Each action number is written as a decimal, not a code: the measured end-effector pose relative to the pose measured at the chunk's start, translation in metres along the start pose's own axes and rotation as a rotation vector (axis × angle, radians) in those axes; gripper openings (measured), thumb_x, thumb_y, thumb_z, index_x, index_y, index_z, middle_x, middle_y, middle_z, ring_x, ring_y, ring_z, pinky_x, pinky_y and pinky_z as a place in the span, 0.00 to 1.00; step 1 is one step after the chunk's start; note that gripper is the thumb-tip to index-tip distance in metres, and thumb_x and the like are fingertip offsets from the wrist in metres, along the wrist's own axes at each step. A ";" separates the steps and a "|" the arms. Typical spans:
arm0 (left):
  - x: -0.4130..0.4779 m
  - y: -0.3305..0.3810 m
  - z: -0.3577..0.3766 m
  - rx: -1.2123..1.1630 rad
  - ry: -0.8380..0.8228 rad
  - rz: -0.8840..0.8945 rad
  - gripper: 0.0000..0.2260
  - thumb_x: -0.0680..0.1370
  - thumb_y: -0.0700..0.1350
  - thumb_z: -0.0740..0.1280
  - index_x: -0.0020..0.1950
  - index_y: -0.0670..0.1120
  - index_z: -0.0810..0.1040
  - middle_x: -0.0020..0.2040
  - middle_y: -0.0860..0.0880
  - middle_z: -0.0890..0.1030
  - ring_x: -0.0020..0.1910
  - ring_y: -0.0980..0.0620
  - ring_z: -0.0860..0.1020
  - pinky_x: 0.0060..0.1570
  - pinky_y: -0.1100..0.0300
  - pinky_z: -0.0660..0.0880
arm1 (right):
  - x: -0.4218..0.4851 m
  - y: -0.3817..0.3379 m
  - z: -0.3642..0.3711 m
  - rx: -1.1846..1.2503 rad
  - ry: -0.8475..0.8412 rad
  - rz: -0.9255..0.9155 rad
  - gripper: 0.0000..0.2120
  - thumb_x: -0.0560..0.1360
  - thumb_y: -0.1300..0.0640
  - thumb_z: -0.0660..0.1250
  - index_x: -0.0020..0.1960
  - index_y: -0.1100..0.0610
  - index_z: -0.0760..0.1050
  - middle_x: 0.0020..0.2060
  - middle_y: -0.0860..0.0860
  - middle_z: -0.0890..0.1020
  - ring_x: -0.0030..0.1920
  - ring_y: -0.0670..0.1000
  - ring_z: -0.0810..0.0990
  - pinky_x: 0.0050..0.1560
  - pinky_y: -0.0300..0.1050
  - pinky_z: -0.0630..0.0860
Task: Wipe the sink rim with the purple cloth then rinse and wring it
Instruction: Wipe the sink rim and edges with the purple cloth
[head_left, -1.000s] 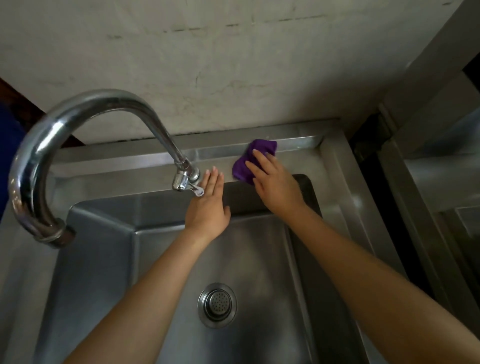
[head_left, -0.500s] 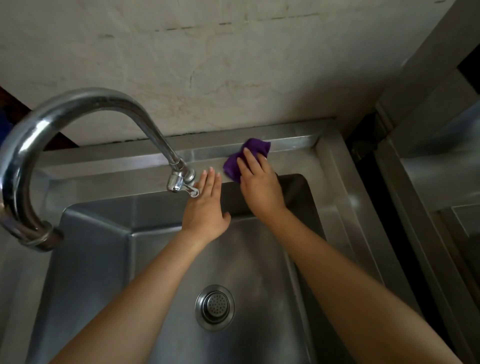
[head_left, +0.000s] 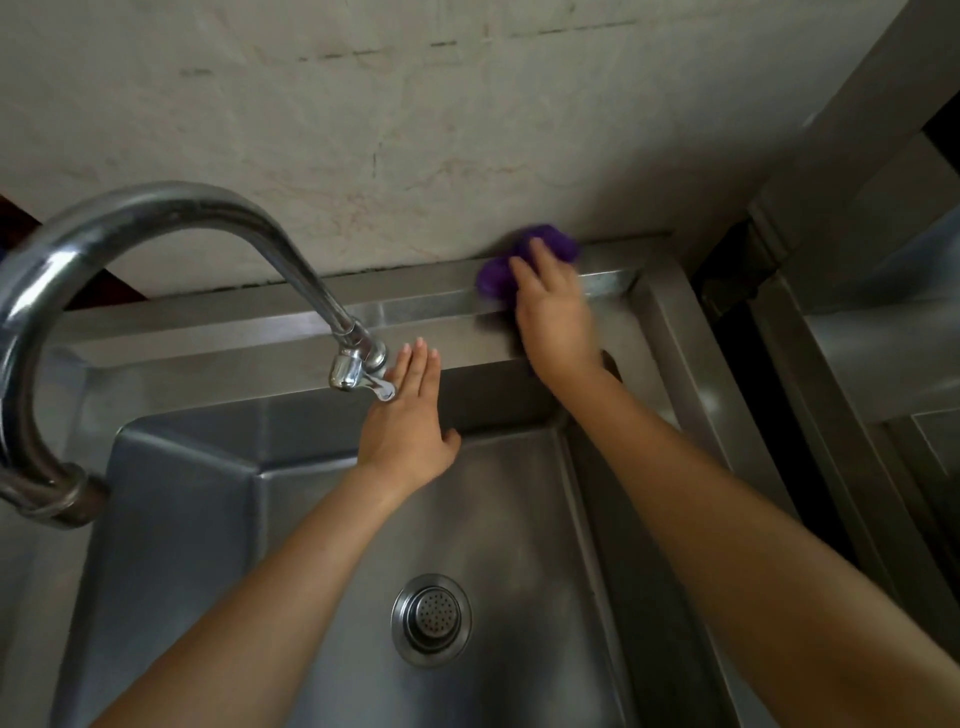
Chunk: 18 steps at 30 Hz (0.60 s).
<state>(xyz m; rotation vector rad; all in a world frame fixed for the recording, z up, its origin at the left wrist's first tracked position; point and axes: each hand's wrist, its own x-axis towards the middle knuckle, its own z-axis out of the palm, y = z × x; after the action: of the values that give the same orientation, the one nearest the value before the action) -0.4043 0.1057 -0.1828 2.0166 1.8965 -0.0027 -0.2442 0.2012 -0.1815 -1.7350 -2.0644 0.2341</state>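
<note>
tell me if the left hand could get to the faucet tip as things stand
Probably yes. The left hand rests flat on the sink's back rim, its fingers right beside the faucet tip, with nothing between them. The right hand is busy off to the side with the purple cloth.

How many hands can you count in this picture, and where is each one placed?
2. The left hand lies flat on the sink's back edge beside the tap spout. The right hand presses the purple cloth on the back rim by the wall. None looks hidden.
</note>
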 end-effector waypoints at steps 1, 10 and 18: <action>0.000 0.000 0.000 0.004 0.000 0.001 0.40 0.74 0.50 0.65 0.76 0.44 0.42 0.78 0.48 0.39 0.76 0.52 0.37 0.74 0.55 0.47 | 0.005 -0.008 0.006 -0.031 -0.053 -0.101 0.22 0.75 0.64 0.62 0.68 0.61 0.68 0.71 0.62 0.66 0.69 0.67 0.66 0.67 0.60 0.67; 0.000 -0.003 -0.002 -0.006 -0.014 0.011 0.39 0.75 0.50 0.64 0.77 0.44 0.42 0.78 0.48 0.39 0.76 0.53 0.37 0.74 0.56 0.47 | -0.007 0.029 0.008 -0.109 -0.051 0.047 0.26 0.74 0.64 0.59 0.71 0.57 0.65 0.73 0.57 0.65 0.70 0.63 0.65 0.63 0.57 0.71; -0.001 -0.001 0.001 0.033 -0.031 -0.006 0.41 0.74 0.50 0.65 0.76 0.43 0.40 0.77 0.47 0.37 0.76 0.51 0.36 0.75 0.53 0.48 | -0.042 0.049 -0.012 -0.196 -0.069 0.306 0.21 0.79 0.62 0.54 0.72 0.62 0.62 0.74 0.59 0.60 0.70 0.61 0.62 0.70 0.53 0.63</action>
<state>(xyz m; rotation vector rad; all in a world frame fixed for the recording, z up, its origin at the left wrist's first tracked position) -0.4053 0.1045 -0.1838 2.0206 1.8949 -0.0673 -0.1903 0.1690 -0.1991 -2.1907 -1.9151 0.1892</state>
